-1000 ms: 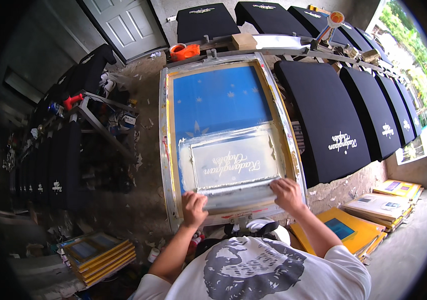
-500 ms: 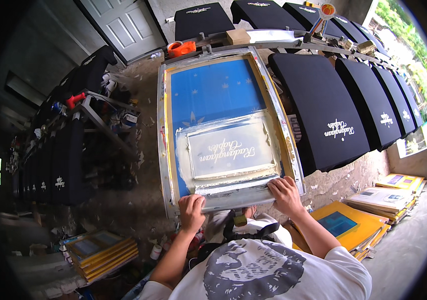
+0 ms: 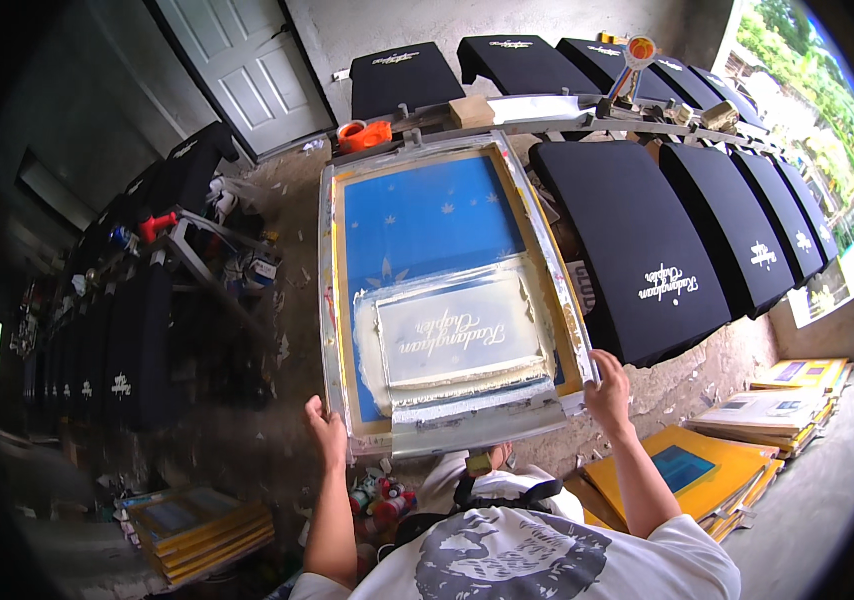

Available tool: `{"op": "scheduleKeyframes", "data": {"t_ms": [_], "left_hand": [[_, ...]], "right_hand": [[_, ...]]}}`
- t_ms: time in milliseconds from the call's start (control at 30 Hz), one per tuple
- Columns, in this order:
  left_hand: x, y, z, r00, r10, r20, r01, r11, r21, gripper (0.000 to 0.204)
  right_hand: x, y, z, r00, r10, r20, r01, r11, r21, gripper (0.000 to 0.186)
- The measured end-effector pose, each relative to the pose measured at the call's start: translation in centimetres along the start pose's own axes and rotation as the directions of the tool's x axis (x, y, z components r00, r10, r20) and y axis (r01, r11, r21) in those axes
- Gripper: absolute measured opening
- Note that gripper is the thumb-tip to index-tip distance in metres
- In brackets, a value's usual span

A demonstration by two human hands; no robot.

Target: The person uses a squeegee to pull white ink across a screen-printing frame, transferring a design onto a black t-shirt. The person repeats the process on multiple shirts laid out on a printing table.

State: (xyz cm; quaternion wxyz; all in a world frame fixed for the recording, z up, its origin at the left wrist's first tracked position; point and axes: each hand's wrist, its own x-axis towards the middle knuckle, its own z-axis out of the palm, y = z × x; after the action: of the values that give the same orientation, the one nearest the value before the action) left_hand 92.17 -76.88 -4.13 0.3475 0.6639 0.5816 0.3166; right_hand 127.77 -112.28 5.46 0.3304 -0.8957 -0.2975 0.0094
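A metal-framed printing screen lies in front of me, with blue mesh patterned with pale leaf shapes and a lower panel of reversed white script smeared with pale ink. A wide metal squeegee rests across its near end. My left hand is at the outside of the frame's near-left corner, fingers curled at the edge. My right hand holds the right side near the lower corner, slightly higher than the left.
Printed black fabric on boards stands at right, behind and left along metal rails. An orange tape dispenser, wooden block and red tool sit on rails. Yellow screens are stacked lower right and left. A door is behind.
Both my hands have moved outward from the screen's near edge to its two sides. The whole scene sits a little lower in the picture than half a second ago.
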Motion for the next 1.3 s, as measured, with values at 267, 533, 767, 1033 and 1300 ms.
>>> {"op": "scheduleKeyframes", "data": {"t_ms": [267,533,767,1033,1300], "left_hand": [[2.0,1.4,1.0,0.915,-0.312,0.255,0.342,0.936,-0.082,0.037],[2.3,1.4,0.3,0.921,-0.335,0.200,0.380,0.887,-0.261,0.032],[-1.2,5.1,0.7,0.923,-0.360,0.134,0.384,0.845,-0.372,0.034],[-9.9,13.5,12.7,0.961,-0.247,0.123,0.276,0.866,-0.417,0.034],[-23.1,22.1,25.5,0.946,-0.292,0.143,0.324,0.870,-0.372,0.030]], "right_hand": [[0.5,6.4,2.7,0.886,0.447,0.125,-0.463,0.868,0.178,0.034],[0.4,4.5,2.6,0.896,0.443,0.028,-0.438,0.872,0.219,0.029],[1.4,5.7,-0.7,0.914,0.406,-0.004,-0.382,0.865,0.326,0.029],[7.2,20.3,-9.0,0.936,0.349,-0.048,-0.298,0.857,0.421,0.029],[10.1,35.3,-22.1,0.917,0.397,-0.038,-0.365,0.873,0.322,0.029]]}}
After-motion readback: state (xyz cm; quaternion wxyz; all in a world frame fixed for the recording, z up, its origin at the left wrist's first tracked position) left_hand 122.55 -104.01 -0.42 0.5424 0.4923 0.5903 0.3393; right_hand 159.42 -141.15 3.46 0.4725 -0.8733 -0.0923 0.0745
